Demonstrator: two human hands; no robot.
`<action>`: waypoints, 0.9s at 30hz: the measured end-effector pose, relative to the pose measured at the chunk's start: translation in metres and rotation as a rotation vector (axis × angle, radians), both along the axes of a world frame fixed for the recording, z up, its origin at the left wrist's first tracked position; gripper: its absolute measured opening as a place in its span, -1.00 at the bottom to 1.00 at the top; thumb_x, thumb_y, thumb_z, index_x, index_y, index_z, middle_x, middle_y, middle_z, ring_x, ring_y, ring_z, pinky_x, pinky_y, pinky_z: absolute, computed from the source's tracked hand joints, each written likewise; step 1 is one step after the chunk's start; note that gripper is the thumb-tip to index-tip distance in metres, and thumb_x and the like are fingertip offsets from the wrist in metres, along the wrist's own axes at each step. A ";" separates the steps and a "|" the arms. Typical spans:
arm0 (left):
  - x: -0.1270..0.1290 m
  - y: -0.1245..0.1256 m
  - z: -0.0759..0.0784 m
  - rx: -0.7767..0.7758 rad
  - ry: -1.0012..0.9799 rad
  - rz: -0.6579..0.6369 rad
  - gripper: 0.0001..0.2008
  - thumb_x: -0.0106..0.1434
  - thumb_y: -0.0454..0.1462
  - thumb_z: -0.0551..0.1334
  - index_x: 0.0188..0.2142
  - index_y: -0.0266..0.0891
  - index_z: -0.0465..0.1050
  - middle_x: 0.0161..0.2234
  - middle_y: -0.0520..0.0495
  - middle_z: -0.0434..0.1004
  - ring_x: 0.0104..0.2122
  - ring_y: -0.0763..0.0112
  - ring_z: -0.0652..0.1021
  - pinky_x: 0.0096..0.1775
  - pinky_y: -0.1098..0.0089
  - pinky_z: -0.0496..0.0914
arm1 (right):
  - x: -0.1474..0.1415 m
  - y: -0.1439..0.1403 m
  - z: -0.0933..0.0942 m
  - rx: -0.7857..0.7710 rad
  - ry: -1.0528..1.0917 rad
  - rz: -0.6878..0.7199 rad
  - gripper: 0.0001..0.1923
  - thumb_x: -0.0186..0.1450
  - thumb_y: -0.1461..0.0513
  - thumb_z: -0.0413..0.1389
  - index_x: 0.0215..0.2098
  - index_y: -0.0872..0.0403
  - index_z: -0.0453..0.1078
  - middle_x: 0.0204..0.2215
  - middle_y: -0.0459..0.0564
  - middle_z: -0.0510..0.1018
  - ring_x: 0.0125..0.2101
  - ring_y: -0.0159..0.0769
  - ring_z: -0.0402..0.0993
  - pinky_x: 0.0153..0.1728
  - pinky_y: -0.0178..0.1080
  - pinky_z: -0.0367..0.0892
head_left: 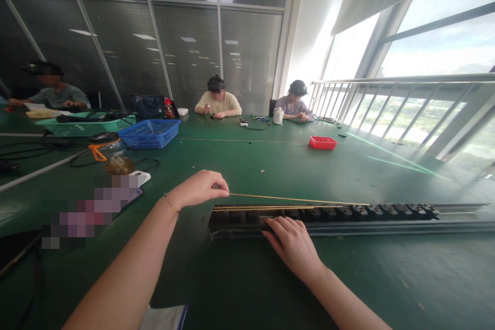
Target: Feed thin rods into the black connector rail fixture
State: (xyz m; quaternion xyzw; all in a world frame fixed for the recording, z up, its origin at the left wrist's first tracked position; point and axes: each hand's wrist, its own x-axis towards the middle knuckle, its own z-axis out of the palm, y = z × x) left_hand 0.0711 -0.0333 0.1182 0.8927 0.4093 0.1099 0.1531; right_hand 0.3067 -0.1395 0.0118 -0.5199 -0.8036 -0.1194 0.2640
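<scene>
A long black rail [348, 214] with a row of sockets lies across the green table [251, 160] in front of me. My left hand [199, 188] pinches the left end of a thin brass strip [294, 199], lifted slightly above the rail's left end. Further brass strips sit along the rail's top edge. My right hand [292, 240] rests flat on the rail's near edge, fingers pressing on it, holding nothing.
A blue basket [150, 133], a green basket [83, 125] and cables sit at the left. A small red tray [323, 142] lies mid-table. A blurred flat object [100, 201] is near my left arm. Three people sit at the far side. Windows with a railing are on the right.
</scene>
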 end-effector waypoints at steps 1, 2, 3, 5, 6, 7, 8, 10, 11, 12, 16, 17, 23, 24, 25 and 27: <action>0.000 0.001 0.000 0.066 -0.019 0.030 -0.76 0.11 -0.12 0.12 -0.42 -0.15 0.51 -0.39 0.05 0.49 -0.38 0.44 0.46 -0.34 0.50 0.25 | 0.000 0.000 0.000 -0.001 0.000 0.000 -0.75 0.30 0.15 -0.12 -0.18 0.04 0.32 -0.37 -0.06 0.46 -0.36 -0.41 0.35 -0.38 -0.32 0.07; 0.001 0.002 0.000 0.132 -0.032 0.051 -0.75 0.13 -0.13 0.10 -0.41 -0.15 0.51 -0.38 0.05 0.49 -0.38 0.44 0.45 -0.33 0.49 0.25 | 0.000 0.000 0.000 -0.002 -0.001 -0.003 -0.76 0.30 0.15 -0.11 -0.18 0.04 0.32 -0.37 -0.06 0.46 -0.36 -0.41 0.35 -0.38 -0.32 0.07; 0.001 0.003 0.000 0.193 -0.040 0.067 -0.74 0.15 -0.13 0.08 -0.40 -0.15 0.50 -0.37 0.04 0.49 -0.37 0.43 0.45 -0.32 0.48 0.25 | 0.000 0.000 0.001 -0.004 -0.002 -0.006 -0.76 0.30 0.15 -0.11 -0.18 0.04 0.32 -0.37 -0.06 0.46 -0.36 -0.41 0.35 -0.38 -0.32 0.07; 0.001 0.006 -0.002 0.291 -0.047 0.095 -0.73 0.18 -0.13 0.05 -0.38 -0.14 0.50 -0.33 0.04 0.48 -0.35 0.42 0.45 -0.29 0.46 0.25 | 0.000 0.000 0.001 -0.008 -0.004 -0.010 -0.77 0.30 0.16 -0.11 -0.18 0.03 0.32 -0.37 -0.07 0.46 -0.36 -0.41 0.35 -0.38 -0.32 0.08; 0.000 0.008 -0.004 0.322 -0.051 0.114 -0.72 0.19 -0.13 0.04 -0.36 -0.14 0.50 -0.31 0.03 0.48 -0.33 0.42 0.44 -0.28 0.46 0.25 | 0.000 0.000 0.001 -0.008 -0.005 -0.012 -0.77 0.30 0.16 -0.11 -0.18 0.03 0.32 -0.37 -0.07 0.46 -0.36 -0.41 0.35 -0.38 -0.32 0.08; -0.001 0.011 -0.006 0.342 -0.056 0.136 -0.71 0.19 -0.13 0.03 -0.35 -0.13 0.50 -0.30 0.03 0.48 -0.32 0.41 0.44 -0.26 0.45 0.25 | 0.000 0.000 0.001 -0.005 -0.007 -0.011 -0.77 0.30 0.16 -0.11 -0.18 0.03 0.32 -0.37 -0.07 0.46 -0.36 -0.41 0.35 -0.38 -0.32 0.08; -0.003 0.014 -0.009 0.350 -0.057 0.161 -0.70 0.20 -0.12 0.02 -0.34 -0.13 0.50 -0.29 0.03 0.48 -0.32 0.40 0.44 -0.24 0.44 0.25 | 0.000 0.000 0.001 -0.001 -0.008 -0.010 -0.76 0.30 0.16 -0.11 -0.18 0.03 0.32 -0.37 -0.06 0.46 -0.36 -0.41 0.35 -0.38 -0.32 0.08; -0.006 0.021 -0.018 0.347 -0.050 0.203 -0.69 0.20 -0.12 0.01 -0.33 -0.12 0.50 -0.27 0.03 0.48 -0.31 0.40 0.44 -0.23 0.44 0.26 | 0.000 0.000 0.001 0.008 -0.012 -0.009 -0.76 0.30 0.16 -0.11 -0.17 0.03 0.32 -0.37 -0.06 0.46 -0.35 -0.42 0.35 -0.37 -0.32 0.09; -0.008 0.025 -0.024 0.341 -0.040 0.216 -0.70 0.20 -0.12 0.01 -0.34 -0.11 0.50 -0.28 0.03 0.48 -0.31 0.40 0.44 -0.23 0.44 0.26 | 0.000 0.000 0.001 0.012 -0.013 -0.010 -0.76 0.30 0.16 -0.11 -0.18 0.03 0.32 -0.37 -0.06 0.46 -0.35 -0.42 0.36 -0.37 -0.32 0.09; -0.010 0.030 -0.031 0.332 -0.029 0.223 -0.71 0.20 -0.12 0.02 -0.34 -0.11 0.50 -0.28 0.03 0.48 -0.32 0.40 0.44 -0.23 0.44 0.27 | 0.000 0.000 0.001 0.014 -0.013 -0.010 -0.76 0.30 0.16 -0.11 -0.18 0.03 0.32 -0.37 -0.06 0.46 -0.35 -0.42 0.36 -0.37 -0.32 0.09; -0.016 0.043 -0.061 0.305 0.012 0.232 -0.73 0.19 -0.17 0.02 -0.37 -0.10 0.50 -0.31 0.03 0.48 -0.34 0.40 0.45 -0.28 0.45 0.27 | 0.000 0.001 0.000 -0.002 -0.011 -0.014 -0.78 0.29 0.16 -0.09 -0.18 0.02 0.32 -0.37 -0.08 0.46 -0.35 -0.42 0.35 -0.37 -0.32 0.08; -0.017 0.044 -0.067 0.294 0.020 0.235 -0.73 0.19 -0.18 0.02 -0.38 -0.10 0.50 -0.31 0.03 0.48 -0.34 0.40 0.45 -0.30 0.45 0.27 | 0.000 0.001 0.000 -0.008 -0.010 -0.014 -0.78 0.29 0.16 -0.09 -0.18 0.02 0.31 -0.37 -0.08 0.46 -0.35 -0.42 0.35 -0.37 -0.32 0.08; -0.020 0.049 -0.090 0.196 0.060 0.273 -0.75 0.16 -0.19 0.04 -0.40 -0.09 0.50 -0.32 0.00 0.48 -0.32 0.38 0.46 -0.30 0.45 0.28 | 0.000 0.001 0.001 -0.001 -0.013 -0.015 -0.78 0.29 0.16 -0.10 -0.18 0.03 0.31 -0.38 -0.08 0.45 -0.35 -0.43 0.35 -0.39 -0.32 0.08; -0.021 0.050 -0.092 0.183 0.067 0.281 -0.76 0.15 -0.19 0.05 -0.40 -0.09 0.50 -0.33 -0.01 0.48 -0.32 0.37 0.46 -0.30 0.44 0.28 | 0.000 0.001 0.001 0.002 -0.013 -0.015 -0.77 0.29 0.16 -0.10 -0.18 0.03 0.31 -0.38 -0.07 0.45 -0.36 -0.43 0.35 -0.39 -0.33 0.08; -0.022 0.051 -0.094 0.169 0.072 0.287 -0.77 0.14 -0.18 0.07 -0.40 -0.10 0.50 -0.34 -0.01 0.49 -0.32 0.36 0.46 -0.31 0.44 0.28 | 0.000 0.001 0.001 0.004 -0.011 -0.014 -0.77 0.29 0.15 -0.10 -0.18 0.03 0.31 -0.37 -0.07 0.45 -0.36 -0.43 0.36 -0.39 -0.33 0.08; -0.023 0.052 -0.093 0.147 0.063 0.299 -0.76 0.13 -0.15 0.07 -0.41 -0.10 0.50 -0.35 -0.02 0.50 -0.33 0.34 0.47 -0.32 0.43 0.29 | 0.000 0.001 0.001 0.001 -0.009 -0.010 -0.77 0.30 0.15 -0.11 -0.18 0.03 0.31 -0.37 -0.07 0.46 -0.35 -0.42 0.36 -0.39 -0.33 0.08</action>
